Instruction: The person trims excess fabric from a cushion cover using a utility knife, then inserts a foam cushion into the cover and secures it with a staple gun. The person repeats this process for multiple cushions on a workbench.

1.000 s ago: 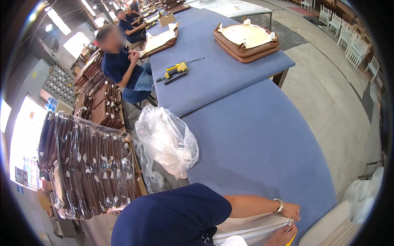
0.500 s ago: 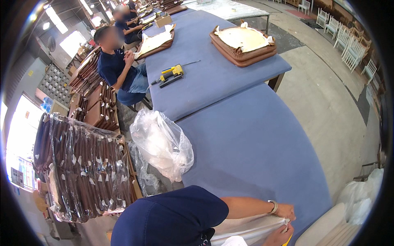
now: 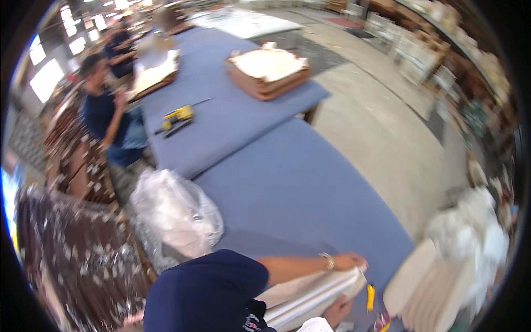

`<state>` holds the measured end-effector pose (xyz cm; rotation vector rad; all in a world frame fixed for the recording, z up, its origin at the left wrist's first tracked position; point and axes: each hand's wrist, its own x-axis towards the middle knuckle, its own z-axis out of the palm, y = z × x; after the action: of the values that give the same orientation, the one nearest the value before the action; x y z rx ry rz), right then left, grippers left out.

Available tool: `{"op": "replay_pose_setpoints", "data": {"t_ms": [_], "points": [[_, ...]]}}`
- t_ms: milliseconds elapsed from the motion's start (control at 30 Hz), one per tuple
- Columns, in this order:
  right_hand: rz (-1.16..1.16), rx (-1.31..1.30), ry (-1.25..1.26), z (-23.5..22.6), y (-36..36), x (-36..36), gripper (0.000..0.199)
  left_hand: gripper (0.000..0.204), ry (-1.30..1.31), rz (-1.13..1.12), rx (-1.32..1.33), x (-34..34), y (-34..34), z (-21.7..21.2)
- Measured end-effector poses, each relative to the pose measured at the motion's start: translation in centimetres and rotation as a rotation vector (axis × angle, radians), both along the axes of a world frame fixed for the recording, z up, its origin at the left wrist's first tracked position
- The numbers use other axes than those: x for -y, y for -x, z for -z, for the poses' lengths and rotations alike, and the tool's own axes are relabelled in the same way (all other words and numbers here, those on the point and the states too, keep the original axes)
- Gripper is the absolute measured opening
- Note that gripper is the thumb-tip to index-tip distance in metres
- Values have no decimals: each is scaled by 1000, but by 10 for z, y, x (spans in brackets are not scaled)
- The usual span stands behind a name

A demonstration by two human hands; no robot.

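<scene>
A pale piece covered in off-white cloth (image 3: 315, 296) lies along the near edge of the blue table, with lengthwise folds. My left hand (image 3: 351, 260), a light bracelet or watch on its wrist, is closed on the far corner of this cloth. My right hand (image 3: 336, 311) is at the cloth's near side, fingers curled; blur hides what they hold, if anything. A yellow cutter knife (image 3: 370, 297) lies on the table just right of the cloth. Below it is another small yellow-handled item (image 3: 384, 327), partly cut off by the frame's edge.
Pale cushion pads (image 3: 406, 276) stand at the right beside white plastic bags (image 3: 470, 232). A clear plastic bag (image 3: 174, 213) sits at the table's left edge. Farther off are a yellow power tool (image 3: 178, 117), brown cushions (image 3: 265, 83) and a seated person (image 3: 102, 110). Wrapped brown cushions (image 3: 77, 254) fill the left.
My view has swung right and blurred. My right hand has drawn back from the cloth's corner, which my left hand keeps. The yellow knife now shows fully on the table.
</scene>
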<state>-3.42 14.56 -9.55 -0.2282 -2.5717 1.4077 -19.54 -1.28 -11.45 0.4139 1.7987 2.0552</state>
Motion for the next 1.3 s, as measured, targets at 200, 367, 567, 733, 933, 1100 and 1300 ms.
{"op": "replay_pose_setpoints", "data": {"t_ms": [200, 367, 567, 733, 933, 1100, 1300], "points": [[184, 153, 336, -1, -88, 23, 38, 42, 605, -81, 29, 125, -63, 32], [225, 125, 251, -12, -104, 49, 51, 34, 944, -414, -466, 284, -138, 106], [227, 58, 160, -31, -133, 72, 44, 43, 1242, -390, -670, 393, -179, 92], [304, -146, 217, -112, -120, 80, 31, 43, 844, -478, -478, 338, -175, 9], [306, 21, -1, -94, -106, 63, 50, 47, -464, 285, -519, 108, -188, -276], [296, 7, 58, 3, -117, 118, 67, 43, -1129, 1333, -342, 48, -255, -358], [345, 109, 207, -18, -124, 137, 41, 41, -1262, 1165, 31, 66, -276, -324]]}}
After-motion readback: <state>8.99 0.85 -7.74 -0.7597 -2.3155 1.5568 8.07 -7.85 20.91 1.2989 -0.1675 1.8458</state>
